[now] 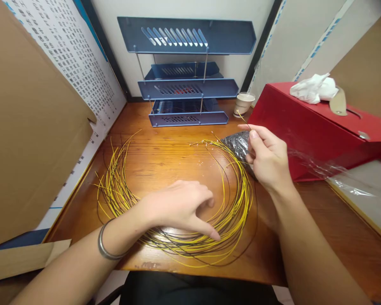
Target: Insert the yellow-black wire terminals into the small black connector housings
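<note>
Yellow wires (244, 199) curve in one bundle (190, 245) beneath one spread left hand (180, 205); one right hand (268, 156) pinches one strand (243, 118).

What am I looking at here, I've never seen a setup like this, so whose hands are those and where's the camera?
There is no machine: this one picture comes from a camera on a person's head, looking forward and down at their own bare hands. The left hand, palm down, is over a loop of yellow and dark wires on a wooden table. The right hand pinches a thin wire end. Beyond are blue trays, a paper cup and a red box.
</note>
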Demonstrator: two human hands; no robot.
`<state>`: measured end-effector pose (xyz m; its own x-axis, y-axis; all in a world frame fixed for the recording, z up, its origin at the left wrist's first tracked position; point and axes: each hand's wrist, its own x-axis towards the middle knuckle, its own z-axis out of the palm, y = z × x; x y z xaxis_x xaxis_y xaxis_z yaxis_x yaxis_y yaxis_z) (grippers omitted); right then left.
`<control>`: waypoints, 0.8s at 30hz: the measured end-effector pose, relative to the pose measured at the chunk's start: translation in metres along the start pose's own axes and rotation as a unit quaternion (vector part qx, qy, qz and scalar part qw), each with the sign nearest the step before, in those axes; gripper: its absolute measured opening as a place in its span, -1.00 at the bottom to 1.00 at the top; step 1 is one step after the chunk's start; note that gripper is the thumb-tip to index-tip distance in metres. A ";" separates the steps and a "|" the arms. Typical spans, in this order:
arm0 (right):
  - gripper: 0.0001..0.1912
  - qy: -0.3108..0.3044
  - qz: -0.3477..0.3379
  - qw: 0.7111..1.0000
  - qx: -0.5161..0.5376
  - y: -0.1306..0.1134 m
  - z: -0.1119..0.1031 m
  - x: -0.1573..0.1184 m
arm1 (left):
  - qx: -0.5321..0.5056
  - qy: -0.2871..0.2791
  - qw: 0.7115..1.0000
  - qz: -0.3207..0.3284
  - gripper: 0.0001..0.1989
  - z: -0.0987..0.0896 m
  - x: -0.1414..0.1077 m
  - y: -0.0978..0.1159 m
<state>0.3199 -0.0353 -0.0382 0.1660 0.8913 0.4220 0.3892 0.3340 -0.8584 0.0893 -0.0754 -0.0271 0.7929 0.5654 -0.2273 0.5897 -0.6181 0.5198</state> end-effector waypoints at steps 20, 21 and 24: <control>-0.82 -0.172 0.108 0.839 0.505 -0.053 0.005 -0.017 | -0.283 0.198 0.938 0.022 0.05 0.001 0.010 0.007; -0.80 -0.173 0.113 0.837 0.507 -0.056 0.010 -0.020 | -0.330 0.188 0.924 0.036 -0.05 0.007 0.014 0.012; -0.72 -0.129 0.133 0.872 0.454 -0.061 0.020 -0.025 | -0.425 0.154 0.891 0.043 -0.54 0.022 0.020 0.023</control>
<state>0.2736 -0.0716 -0.0017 -0.1139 0.9746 0.1929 -0.5282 0.1051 -0.8426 0.1222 -0.0902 -0.0373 0.6732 0.7393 0.0123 0.0964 -0.1042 0.9899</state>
